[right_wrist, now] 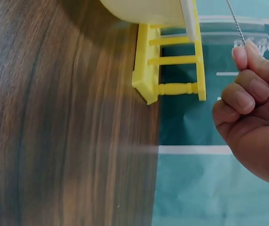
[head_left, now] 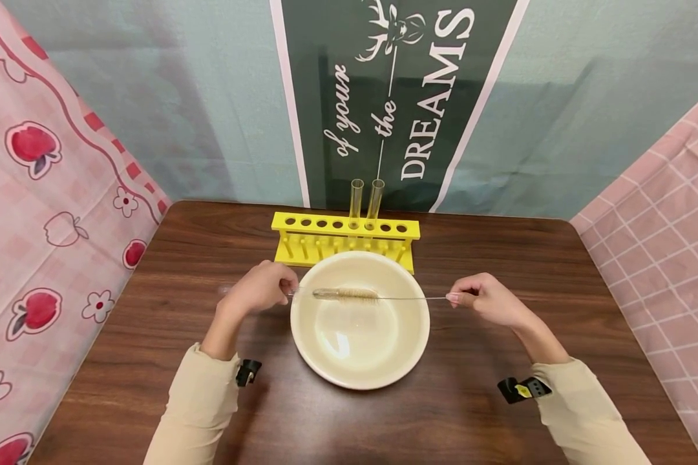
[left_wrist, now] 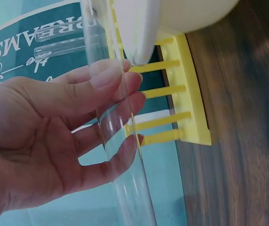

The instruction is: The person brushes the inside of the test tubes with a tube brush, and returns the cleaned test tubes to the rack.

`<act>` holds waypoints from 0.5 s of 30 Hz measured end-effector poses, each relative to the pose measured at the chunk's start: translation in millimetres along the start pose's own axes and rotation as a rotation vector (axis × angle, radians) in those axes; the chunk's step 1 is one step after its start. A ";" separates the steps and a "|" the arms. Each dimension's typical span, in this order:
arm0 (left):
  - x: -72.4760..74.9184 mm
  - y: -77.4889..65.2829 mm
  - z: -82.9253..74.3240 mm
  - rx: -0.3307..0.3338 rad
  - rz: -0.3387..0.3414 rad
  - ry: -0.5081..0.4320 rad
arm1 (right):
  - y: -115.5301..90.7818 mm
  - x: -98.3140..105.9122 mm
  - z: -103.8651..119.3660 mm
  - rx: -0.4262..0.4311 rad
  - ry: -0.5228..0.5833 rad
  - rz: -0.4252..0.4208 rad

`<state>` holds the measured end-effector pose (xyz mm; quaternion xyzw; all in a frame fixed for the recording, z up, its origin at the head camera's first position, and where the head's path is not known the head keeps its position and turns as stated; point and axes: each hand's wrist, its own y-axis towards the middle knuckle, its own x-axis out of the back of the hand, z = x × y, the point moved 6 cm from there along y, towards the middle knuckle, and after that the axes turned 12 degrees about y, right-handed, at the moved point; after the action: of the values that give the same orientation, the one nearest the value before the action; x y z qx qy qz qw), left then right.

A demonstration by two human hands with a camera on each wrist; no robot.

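Note:
My left hand (head_left: 264, 287) grips a clear glass test tube (left_wrist: 118, 136) between thumb and fingers, left of the cream basin (head_left: 357, 381). The tube lies roughly level, its mouth end over the basin. A test tube brush (head_left: 357, 295) with pale bristles is in line with it; the front of the bristles appears to be inside the tube, the rest outside. On the basin's right, my right hand (head_left: 488, 298) pinches the brush's twisted wire handle (right_wrist: 235, 21) between thumb and forefinger, other fingers curled. Only the handle shows in the right wrist view.
Behind the basin stands a yellow test tube rack (head_left: 279, 221) with two upright test tubes (head_left: 356, 199) in it. The basin partly hides the rack's front. All stand on a dark wooden table (head_left: 471, 413), with a printed cloth (head_left: 238, 129) hanging behind.

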<state>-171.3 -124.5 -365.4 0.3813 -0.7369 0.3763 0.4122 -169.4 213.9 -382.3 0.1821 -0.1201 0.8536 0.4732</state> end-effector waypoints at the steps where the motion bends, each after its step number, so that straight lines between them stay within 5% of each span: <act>1: 0.3 0.9 -1.1 -0.004 0.006 0.003 | 1.4 -2.1 2.7 0.007 -0.014 -0.006; 8: 2.2 6.4 -7.6 -0.020 0.031 0.039 | 10.6 -14.8 16.0 0.064 -0.141 -0.064; 15: 4.3 9.4 -18.2 -0.095 -0.018 0.132 | 20.2 -29.3 23.3 0.198 -0.238 -0.076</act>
<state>-175.3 -105.8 -356.9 0.3423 -0.7219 0.3616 0.4806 -167.7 172.1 -374.3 0.3322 -0.0834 0.8151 0.4672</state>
